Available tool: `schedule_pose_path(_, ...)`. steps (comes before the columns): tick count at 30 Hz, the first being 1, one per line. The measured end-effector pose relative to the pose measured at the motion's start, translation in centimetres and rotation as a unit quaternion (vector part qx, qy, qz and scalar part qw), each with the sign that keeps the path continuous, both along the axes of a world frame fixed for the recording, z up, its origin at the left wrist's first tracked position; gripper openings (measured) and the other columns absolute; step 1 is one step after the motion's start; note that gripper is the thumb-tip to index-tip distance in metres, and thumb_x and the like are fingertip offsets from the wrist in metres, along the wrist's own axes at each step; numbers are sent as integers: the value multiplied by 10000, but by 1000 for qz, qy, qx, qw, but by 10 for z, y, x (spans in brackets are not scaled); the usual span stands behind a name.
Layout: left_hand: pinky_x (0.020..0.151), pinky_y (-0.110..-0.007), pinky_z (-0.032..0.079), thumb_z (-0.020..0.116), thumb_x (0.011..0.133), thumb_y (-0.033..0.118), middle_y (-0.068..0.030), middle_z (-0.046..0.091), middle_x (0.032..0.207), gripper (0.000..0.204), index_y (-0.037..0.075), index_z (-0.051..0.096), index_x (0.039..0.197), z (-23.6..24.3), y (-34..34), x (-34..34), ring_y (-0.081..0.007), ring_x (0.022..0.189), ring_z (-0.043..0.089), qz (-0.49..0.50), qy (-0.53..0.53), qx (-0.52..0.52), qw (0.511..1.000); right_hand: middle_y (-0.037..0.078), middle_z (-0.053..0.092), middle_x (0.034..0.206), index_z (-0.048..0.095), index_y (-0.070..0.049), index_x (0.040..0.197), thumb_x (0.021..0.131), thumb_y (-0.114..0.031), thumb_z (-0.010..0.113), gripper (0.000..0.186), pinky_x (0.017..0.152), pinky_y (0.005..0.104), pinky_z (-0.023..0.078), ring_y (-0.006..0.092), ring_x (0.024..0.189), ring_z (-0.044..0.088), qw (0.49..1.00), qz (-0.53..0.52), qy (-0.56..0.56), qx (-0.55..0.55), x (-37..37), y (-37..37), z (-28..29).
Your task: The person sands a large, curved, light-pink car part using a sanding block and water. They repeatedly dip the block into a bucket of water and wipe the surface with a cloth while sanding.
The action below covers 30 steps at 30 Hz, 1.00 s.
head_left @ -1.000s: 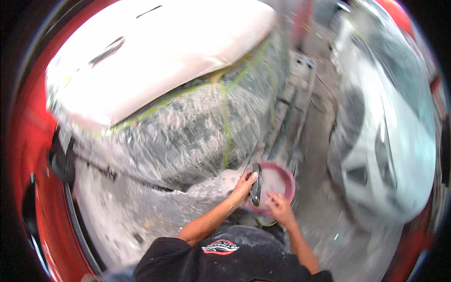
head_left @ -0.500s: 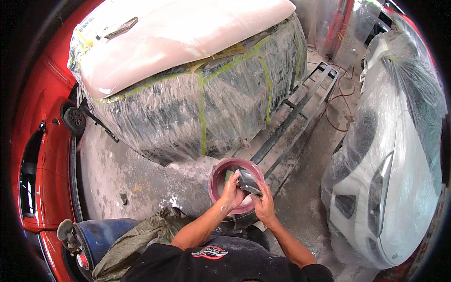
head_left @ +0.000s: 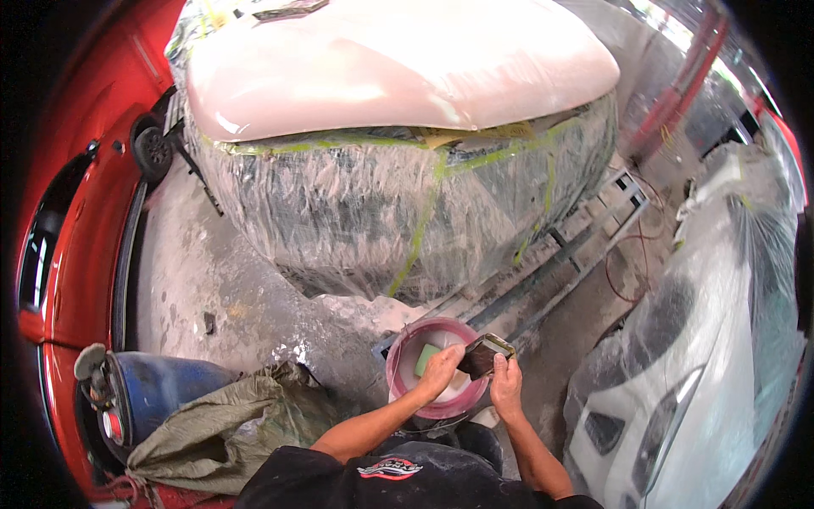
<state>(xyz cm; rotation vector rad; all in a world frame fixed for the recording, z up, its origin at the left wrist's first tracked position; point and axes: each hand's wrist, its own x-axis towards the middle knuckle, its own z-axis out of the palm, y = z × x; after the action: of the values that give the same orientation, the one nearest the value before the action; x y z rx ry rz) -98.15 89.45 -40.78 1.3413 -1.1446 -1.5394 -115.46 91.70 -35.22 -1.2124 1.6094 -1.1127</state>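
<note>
Over a pink bucket [head_left: 393, 371] I hold a dark folded sheet of sandpaper [head_left: 480, 360] with a pale edge showing along its top. My left hand [head_left: 439, 373] is closed on its left side. My right hand [head_left: 506, 386] grips its lower right corner, thumb on the face. Inside the bucket is whitish liquid, and a light green block [head_left: 426, 358], perhaps a sponge, shows beside my left fingers. Part of the bucket's interior is hidden by my hands and the sheet.
Ahead stands a plastic-wrapped car with a pale pink panel [head_left: 381, 76] on top, a dark flat piece [head_left: 291, 9] lying on it. A metal ladder-like frame [head_left: 585, 229] runs beside it. Right: a plastic-covered white car [head_left: 678, 365]. Left: a blue drum [head_left: 165, 382], a tarp [head_left: 229, 433], a red car [head_left: 80, 280].
The sandpaper has been tilted and turned, so its edge now faces up. My hands have moved slightly right and down. The view has shifted, and more of the green block shows.
</note>
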Motion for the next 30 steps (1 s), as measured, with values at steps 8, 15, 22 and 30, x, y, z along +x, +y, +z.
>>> schedule_pose_path(8,834,-464,548,740,900,298,-266,704,1067,510,10,613,1301,30,-20,-87,-420,975,701,65,-246,-161,954,31,660,1080,610,-19,1214,1041,-325,601,351,853,293,482,122,928,586,978,37,-189,77,-70,-68,-28)
schedule_pose_path(15,887,-512,516,653,931,107,-295,653,1146,579,-64,443,1443,46,-38,-215,-469,1048,640,93,-374,-274,881,149,583,1215,433,25,1412,858,-365,813,777,955,376,480,233,1123,574,990,93,-110,9,-165,-100,-16)
schedule_pose_path(22,894,-488,521,577,910,39,-274,654,1152,481,-80,502,1369,60,-54,-283,-452,1017,643,123,-373,-289,873,273,342,1495,125,140,1555,834,-416,819,1145,1121,400,378,345,1377,408,992,61,-103,38,-207,-118,24)
schedule_pose_path(30,1023,-486,449,664,912,170,-289,593,1299,690,-46,361,1493,54,-20,-286,-427,1164,584,121,-287,-227,923,202,513,1382,171,115,1565,896,-206,780,960,1031,345,454,270,1198,548,991,130,-42,-3,-221,-124,-25)
